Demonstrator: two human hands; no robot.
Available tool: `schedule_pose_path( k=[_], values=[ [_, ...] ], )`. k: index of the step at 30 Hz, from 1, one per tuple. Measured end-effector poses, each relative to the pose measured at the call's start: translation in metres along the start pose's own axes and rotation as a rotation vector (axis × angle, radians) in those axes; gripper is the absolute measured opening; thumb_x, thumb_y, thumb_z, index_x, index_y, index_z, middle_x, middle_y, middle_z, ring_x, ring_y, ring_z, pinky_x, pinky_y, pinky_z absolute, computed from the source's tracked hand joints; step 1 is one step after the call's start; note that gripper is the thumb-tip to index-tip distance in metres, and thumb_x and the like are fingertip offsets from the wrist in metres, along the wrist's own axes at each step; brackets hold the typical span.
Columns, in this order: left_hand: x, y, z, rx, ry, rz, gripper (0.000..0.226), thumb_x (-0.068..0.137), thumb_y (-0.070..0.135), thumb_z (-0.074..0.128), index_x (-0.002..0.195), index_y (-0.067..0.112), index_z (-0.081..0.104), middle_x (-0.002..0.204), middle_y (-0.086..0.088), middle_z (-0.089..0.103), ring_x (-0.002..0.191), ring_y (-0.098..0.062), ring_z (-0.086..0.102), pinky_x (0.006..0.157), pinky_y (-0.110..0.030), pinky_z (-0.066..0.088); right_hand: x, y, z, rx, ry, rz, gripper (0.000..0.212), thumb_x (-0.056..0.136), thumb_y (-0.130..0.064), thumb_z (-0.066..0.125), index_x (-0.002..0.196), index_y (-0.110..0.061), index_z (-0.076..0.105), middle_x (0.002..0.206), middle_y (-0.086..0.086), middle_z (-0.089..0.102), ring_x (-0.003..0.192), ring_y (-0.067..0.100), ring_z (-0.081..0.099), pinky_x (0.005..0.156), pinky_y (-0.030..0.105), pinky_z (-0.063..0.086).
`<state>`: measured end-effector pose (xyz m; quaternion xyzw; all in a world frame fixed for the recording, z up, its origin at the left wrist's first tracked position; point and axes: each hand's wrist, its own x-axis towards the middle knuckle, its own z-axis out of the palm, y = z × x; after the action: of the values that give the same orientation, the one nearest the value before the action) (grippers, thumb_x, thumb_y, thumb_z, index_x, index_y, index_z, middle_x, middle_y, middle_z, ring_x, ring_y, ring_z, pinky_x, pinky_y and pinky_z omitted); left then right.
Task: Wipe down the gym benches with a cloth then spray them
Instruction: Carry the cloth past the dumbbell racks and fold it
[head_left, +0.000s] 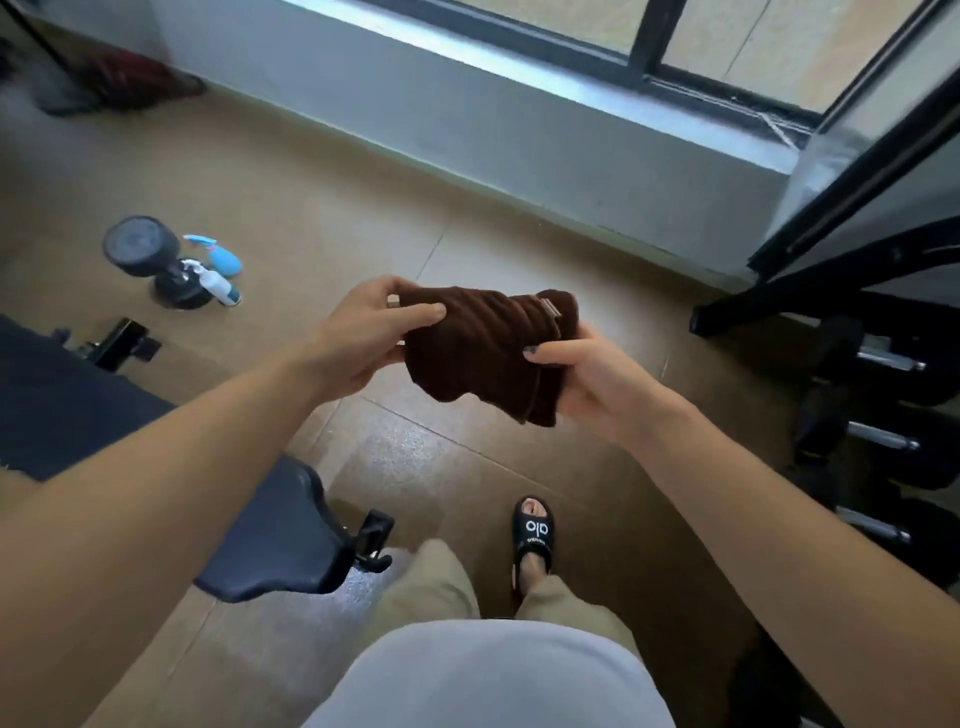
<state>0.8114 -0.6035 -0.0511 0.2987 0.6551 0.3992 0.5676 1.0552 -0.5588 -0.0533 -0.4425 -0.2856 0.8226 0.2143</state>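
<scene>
A dark brown cloth (485, 348) is bunched in the air over the floor, at the middle of the view. My left hand (363, 338) pinches its left end and my right hand (587, 379) grips its right end. A dark padded gym bench (280, 540) runs along the left side, partly hidden under my left forearm. Two spray bottles lie on the floor at the far left: a white one (215, 283) and a blue one (221, 257).
A black dumbbell (150, 260) lies by the bottles. A rack with several dumbbells (878, 415) stands at the right, under a black frame (852, 208). A grey wall and window sill (519, 83) run across the far side. My sandalled foot (532, 540) stands on brown tiles.
</scene>
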Motion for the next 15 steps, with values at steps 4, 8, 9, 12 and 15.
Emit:
schedule_pose_path(
  k=[4, 8, 9, 12, 15],
  values=[
    [0.050, 0.017, -0.020, 0.005, 0.208, 0.007, 0.027, 0.097, 0.027, 0.069, 0.118, 0.011, 0.064, 0.114, -0.012, 0.072, 0.100, -0.021, 0.071, 0.075, -0.031, 0.056, 0.068, -0.052, 0.027, -0.193, -0.033, 0.001, 0.045, 0.081, 0.019, 0.064, 0.120, -0.003, 0.060, 0.125, 0.023, 0.069, 0.113, 0.037, 0.071, 0.101, 0.056, 0.055],
    [0.095, 0.034, -0.070, -0.066, 0.352, 0.000, 0.007, 0.100, 0.030, 0.062, 0.102, 0.024, 0.065, 0.100, -0.003, 0.069, 0.088, -0.016, 0.065, 0.067, -0.027, 0.051, 0.146, -0.088, 0.076, -0.347, -0.042, -0.017, 0.043, 0.077, 0.014, 0.070, 0.116, -0.002, 0.062, 0.121, 0.024, 0.070, 0.109, 0.035, 0.072, 0.100, 0.053, 0.056],
    [0.105, 0.038, -0.084, -0.079, 0.381, -0.001, 0.006, 0.101, 0.030, 0.060, 0.101, 0.026, 0.064, 0.099, -0.003, 0.068, 0.087, -0.015, 0.064, 0.070, -0.028, 0.051, 0.167, -0.094, 0.089, -0.378, -0.046, -0.014, 0.044, 0.078, 0.014, 0.070, 0.118, -0.001, 0.061, 0.120, 0.024, 0.071, 0.108, 0.034, 0.072, 0.099, 0.052, 0.057],
    [0.142, 0.046, -0.133, -0.082, 0.449, 0.012, 0.009, 0.104, 0.029, 0.054, 0.100, 0.027, 0.062, 0.095, 0.003, 0.065, 0.084, -0.009, 0.061, 0.075, -0.027, 0.050, 0.230, -0.108, 0.132, -0.374, -0.120, 0.084, 0.051, 0.082, 0.015, 0.066, 0.128, -0.003, 0.055, 0.126, 0.021, 0.069, 0.108, 0.033, 0.073, 0.097, 0.050, 0.058],
    [0.180, 0.061, -0.191, -0.099, 0.480, 0.035, 0.014, 0.105, 0.027, 0.052, 0.094, 0.026, 0.060, 0.090, 0.005, 0.062, 0.082, -0.006, 0.057, 0.072, -0.022, 0.047, 0.294, -0.121, 0.178, -0.287, -0.264, 0.235, 0.049, 0.089, 0.015, 0.061, 0.132, -0.004, 0.051, 0.125, 0.017, 0.071, 0.110, 0.030, 0.073, 0.092, 0.041, 0.061]
  ],
)
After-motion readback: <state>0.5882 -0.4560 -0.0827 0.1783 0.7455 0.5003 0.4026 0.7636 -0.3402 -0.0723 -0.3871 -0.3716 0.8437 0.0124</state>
